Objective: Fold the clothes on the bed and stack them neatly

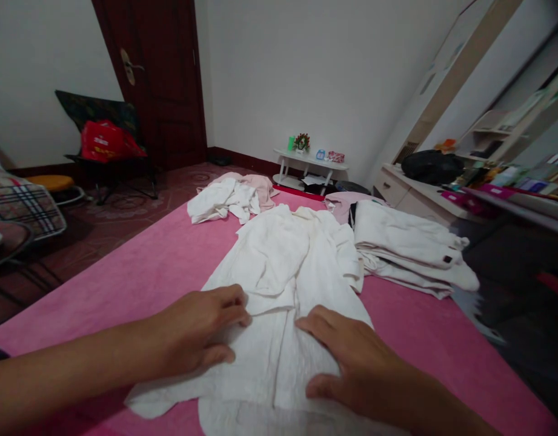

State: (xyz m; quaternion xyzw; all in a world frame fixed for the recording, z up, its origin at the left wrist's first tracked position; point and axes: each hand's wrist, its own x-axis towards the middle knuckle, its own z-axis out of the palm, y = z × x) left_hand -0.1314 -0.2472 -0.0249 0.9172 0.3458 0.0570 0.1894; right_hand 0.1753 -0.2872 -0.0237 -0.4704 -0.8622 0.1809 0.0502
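Note:
A white garment [283,266] lies spread lengthwise on a pink bed cover [160,266]. My left hand [201,330] rests on its near left part, fingers curled together with the tips pressing a fold of the cloth. My right hand [351,360] lies flat on the near right part, fingers stretched out and palm down. Both hands touch the cloth, a small gap of fabric between them.
A stack of folded white clothes [410,248] sits to the right. A loose heap of white and pink clothes [233,197] lies at the far end. A dark chair with a red bag [106,142], a door [160,79], a small white table [308,166] and a cluttered shelf [510,181] surround the bed.

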